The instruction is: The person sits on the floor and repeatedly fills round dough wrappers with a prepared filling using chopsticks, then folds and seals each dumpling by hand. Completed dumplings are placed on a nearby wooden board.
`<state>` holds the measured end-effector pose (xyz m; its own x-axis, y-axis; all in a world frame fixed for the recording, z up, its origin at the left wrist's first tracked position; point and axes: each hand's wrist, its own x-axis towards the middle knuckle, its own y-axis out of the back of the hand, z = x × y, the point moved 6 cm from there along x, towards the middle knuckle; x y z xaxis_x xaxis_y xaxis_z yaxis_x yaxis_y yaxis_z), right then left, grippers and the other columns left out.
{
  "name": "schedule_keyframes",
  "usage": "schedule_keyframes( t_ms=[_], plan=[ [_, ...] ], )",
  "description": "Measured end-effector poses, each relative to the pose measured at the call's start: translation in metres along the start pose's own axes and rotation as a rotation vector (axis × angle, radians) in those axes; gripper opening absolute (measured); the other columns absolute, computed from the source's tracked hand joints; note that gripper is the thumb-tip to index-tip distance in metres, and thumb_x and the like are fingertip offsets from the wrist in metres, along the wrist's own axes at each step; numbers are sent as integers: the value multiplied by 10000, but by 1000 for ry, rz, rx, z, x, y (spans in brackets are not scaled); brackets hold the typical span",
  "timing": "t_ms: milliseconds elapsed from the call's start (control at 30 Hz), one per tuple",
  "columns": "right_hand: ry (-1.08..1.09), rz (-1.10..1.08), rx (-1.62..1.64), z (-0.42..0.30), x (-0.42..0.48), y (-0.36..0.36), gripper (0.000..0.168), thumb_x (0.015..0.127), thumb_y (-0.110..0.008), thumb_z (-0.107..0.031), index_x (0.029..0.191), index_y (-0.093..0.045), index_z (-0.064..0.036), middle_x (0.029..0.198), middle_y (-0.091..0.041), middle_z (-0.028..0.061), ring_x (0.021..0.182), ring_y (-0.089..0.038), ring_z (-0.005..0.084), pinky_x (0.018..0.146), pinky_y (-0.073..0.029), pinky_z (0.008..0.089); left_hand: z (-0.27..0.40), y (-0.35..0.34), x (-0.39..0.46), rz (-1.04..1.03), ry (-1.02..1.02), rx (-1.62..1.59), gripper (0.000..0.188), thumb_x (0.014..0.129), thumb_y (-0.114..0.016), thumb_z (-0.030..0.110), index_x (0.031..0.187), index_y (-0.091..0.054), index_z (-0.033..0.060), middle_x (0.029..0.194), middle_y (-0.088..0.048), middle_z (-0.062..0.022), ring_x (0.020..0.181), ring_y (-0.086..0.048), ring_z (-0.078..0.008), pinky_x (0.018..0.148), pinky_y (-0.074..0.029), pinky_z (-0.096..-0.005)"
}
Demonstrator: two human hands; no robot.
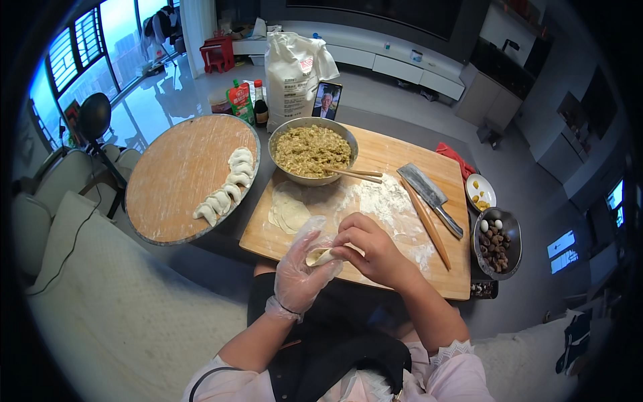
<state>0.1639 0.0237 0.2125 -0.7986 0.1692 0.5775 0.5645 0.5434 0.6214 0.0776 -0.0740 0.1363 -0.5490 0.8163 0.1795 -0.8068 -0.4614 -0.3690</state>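
Observation:
My left hand (300,275), in a clear plastic glove, cradles a partly folded dumpling (318,257) with some filling showing at its open end. The bare fingers of my right hand (365,246) pinch the dumpling's wrapper edge on the right side. Both hands are above the near edge of a wooden board (346,131). Just beyond them lies an overlapping stack of round dough wrappers (289,211). A metal bowl (274,160) of chopped filling (312,148) stands farther back, with wooden chopsticks (359,175) resting in it. Several folded dumplings (233,191) form a curved row on a round board (176,171).
A cleaver (424,186) and a wooden rolling pin (427,226) lie right of loose flour (384,198). Right of the board are a small plate (490,187) and a bowl (515,241) of brown pieces. A white sack (289,75), soy-sauce-like bottle (260,105) and phone (327,100) stand behind.

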Motion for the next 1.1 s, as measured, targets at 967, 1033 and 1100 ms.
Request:
schedule_keyframes(
  t_ms=[967, 1033, 1100],
  plan=[
    [-445, 569, 226, 16, -177, 22, 159, 797, -722, -59, 933, -688, 17, 839, -629, 95, 758, -608, 174, 676, -477, 262, -75, -62, -38, -184, 403, -54, 372, 811, -692, 119, 1115, -566, -52, 990, -637, -134, 787, -629, -178, 701, -547, -310],
    [-456, 588, 210, 17, -186, 23, 126, 785, -721, -29, 895, -679, 15, 843, -633, 101, 765, -611, 178, 681, -479, 268, -76, -66, -41, -191, 396, -47, 371, 810, -691, 117, 1114, -565, -55, 984, -638, -135, 788, -629, -179, 701, -546, -311],
    [-440, 613, 183, 16, -193, 24, 99, 780, -714, -5, 863, -665, 14, 839, -633, 104, 766, -611, 187, 680, -480, 273, -78, -71, -45, -205, 394, -55, 371, 809, -690, 114, 1112, -564, -59, 979, -640, -137, 791, -631, -182, 701, -546, -311]
  ],
)
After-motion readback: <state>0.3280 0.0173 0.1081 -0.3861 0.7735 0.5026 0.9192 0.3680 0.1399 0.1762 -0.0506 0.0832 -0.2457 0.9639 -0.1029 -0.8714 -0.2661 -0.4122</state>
